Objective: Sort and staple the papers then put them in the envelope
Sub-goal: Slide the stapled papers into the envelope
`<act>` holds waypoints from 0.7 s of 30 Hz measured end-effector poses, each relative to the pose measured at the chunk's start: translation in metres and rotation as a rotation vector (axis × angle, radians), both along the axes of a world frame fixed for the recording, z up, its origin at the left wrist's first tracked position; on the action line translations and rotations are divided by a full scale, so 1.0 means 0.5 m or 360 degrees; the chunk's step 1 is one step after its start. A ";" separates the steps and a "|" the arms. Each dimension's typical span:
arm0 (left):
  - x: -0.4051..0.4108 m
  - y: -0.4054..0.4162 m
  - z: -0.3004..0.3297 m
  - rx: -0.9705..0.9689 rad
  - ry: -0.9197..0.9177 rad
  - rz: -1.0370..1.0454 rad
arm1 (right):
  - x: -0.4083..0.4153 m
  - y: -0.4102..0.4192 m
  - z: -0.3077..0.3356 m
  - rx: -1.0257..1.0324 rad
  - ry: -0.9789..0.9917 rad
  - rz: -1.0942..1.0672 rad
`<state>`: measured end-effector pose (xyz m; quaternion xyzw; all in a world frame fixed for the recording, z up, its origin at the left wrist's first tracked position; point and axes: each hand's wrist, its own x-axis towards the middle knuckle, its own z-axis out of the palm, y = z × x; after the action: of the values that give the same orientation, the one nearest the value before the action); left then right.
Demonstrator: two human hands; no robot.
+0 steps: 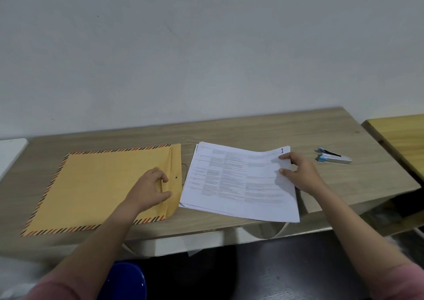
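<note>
A large yellow envelope (pixel 96 185) with a striped red-and-black border lies flat on the left of the wooden table (pixel 252 129). My left hand (pixel 151 187) pinches its flap at the envelope's right end. Beside it on the right lies a stack of printed white papers (pixel 236 182); the top sheet bears a blue "1" in its far right corner. My right hand (pixel 298 173) grips the stack's right edge, lifting that corner slightly. A blue and silver stapler (pixel 332 157) lies on the table to the right of the papers, apart from both hands.
A grey wall rises behind the table. A second, yellower wooden surface (pixel 403 134) adjoins at the far right. A white object (pixel 9 155) sits at the left edge. A blue round thing (pixel 124 281) is below the table's front edge.
</note>
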<state>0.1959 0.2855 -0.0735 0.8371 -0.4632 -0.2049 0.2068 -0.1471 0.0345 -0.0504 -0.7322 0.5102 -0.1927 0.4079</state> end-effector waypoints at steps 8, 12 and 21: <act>0.003 -0.002 0.001 0.0000 -0.0012 -0.0021 | 0.000 0.038 0.048 0.0185 -0.0398 0.0053; -0.002 -0.003 0.004 0.0047 -0.0061 -0.0069 | -0.003 0.055 0.055 0.0284 -0.0574 0.0058; -0.015 -0.020 0.051 0.0307 -0.0262 -0.0085 | -0.042 0.028 0.133 0.0522 -0.0991 -0.0050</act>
<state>0.1886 0.2756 -0.0481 0.8545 -0.4789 -0.1844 0.0811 -0.1682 0.0483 0.0159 -0.5551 0.3968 -0.3285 0.6531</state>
